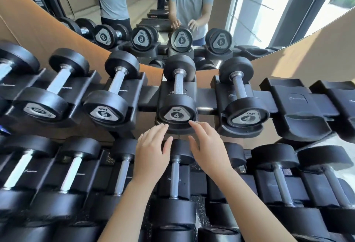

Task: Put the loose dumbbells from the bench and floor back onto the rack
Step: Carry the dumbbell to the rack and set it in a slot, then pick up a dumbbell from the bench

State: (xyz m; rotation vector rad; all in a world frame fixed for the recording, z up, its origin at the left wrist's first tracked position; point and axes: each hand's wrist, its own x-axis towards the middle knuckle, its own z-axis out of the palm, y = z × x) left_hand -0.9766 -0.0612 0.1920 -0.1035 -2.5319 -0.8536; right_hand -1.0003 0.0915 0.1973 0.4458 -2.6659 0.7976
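Observation:
A black dumbbell marked 4 (177,95) lies in its cradle on the top row of the rack (148,98), straight ahead of me. My left hand (152,150) and my right hand (207,145) hover just below its near end, fingers spread, holding nothing. The right fingertips almost touch the cradle's front lip. A second dumbbell marked 4 (244,105) rests one cradle to the right. A dumbbell marked 6 (110,95) sits one cradle to the left.
Two empty cradles (299,107) stand at the top row's right end. The lower row (174,176) is filled with several larger dumbbells under my forearms. A mirror (192,20) behind the rack reflects a person in a grey shirt and a bench.

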